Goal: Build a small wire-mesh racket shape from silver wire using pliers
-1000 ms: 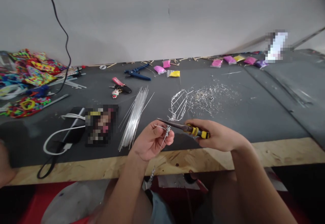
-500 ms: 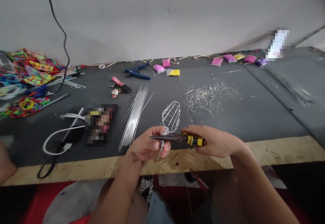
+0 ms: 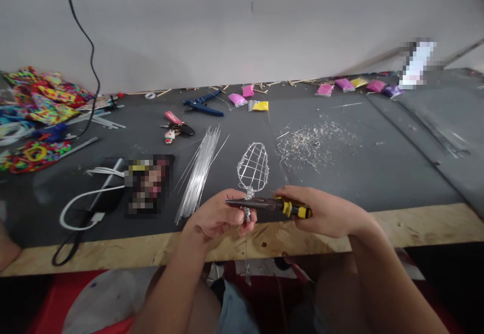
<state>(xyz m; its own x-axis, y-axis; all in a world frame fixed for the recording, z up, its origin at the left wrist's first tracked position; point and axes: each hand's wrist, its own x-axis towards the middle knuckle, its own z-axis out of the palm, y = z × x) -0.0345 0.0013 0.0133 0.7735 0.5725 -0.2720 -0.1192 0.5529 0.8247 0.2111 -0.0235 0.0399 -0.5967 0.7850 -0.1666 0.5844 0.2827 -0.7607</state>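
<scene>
My left hand (image 3: 223,213) is closed around the twisted stem of a silver wire piece (image 3: 253,167), whose upper part is an oval loop crossed by a grid of thin wires. A thin wire end hangs below the stem, past the table edge. My right hand (image 3: 321,210) grips needle-nose pliers (image 3: 264,203) by their yellow and black handles. The dark jaws point left and lie across the stem just under the loop; whether they pinch it I cannot tell. Left of my hands lies a bundle of straight silver wires (image 3: 200,172).
Wire clippings (image 3: 317,142) are scattered right of centre. Behind lie a blue hand tool (image 3: 204,105), keys (image 3: 177,128) and small coloured packets (image 3: 259,106). Left are a white cable (image 3: 71,198), a black pouch (image 3: 109,192) and colourful bags (image 3: 49,97). Another person's arm (image 3: 7,245) rests at the left edge.
The wire piece has turned so its loop faces me more broadly and shows its grid. Both hands and the pliers have shifted slightly right.
</scene>
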